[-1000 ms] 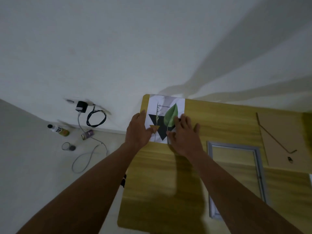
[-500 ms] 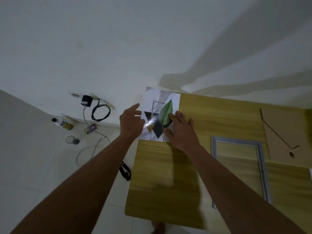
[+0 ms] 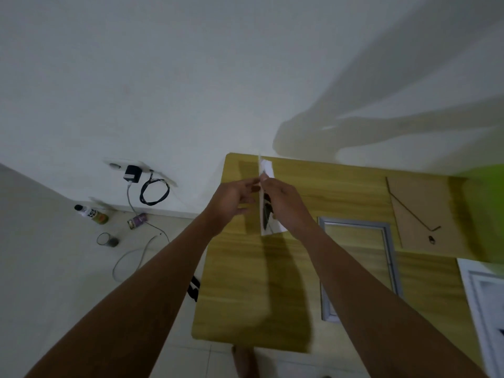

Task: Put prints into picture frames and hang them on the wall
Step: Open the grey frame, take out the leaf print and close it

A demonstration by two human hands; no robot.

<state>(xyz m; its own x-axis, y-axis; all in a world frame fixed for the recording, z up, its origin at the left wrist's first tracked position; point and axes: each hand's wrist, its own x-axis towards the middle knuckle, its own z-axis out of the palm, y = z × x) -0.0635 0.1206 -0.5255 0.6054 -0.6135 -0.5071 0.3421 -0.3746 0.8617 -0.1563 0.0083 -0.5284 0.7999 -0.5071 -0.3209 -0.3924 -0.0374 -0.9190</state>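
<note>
One print (image 3: 270, 226) held edge-on over the table (image 3: 245, 296): right hand (image 3: 283, 203) pinches it, left hand (image 3: 231, 200) blurred, grip unclear; likely bound for the frame (image 3: 354, 222).

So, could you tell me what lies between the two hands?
The print, held nearly edge-on, stands between the left hand and the right hand, which grips it; the head view shows this.

Print (image 3: 268, 215) edge-on, motion-blurred, artwork unreadable. Left grip (image 3: 234, 200) smeared, finger pose unclear. White frame (image 3: 467, 290) cropped at right edge.
</note>
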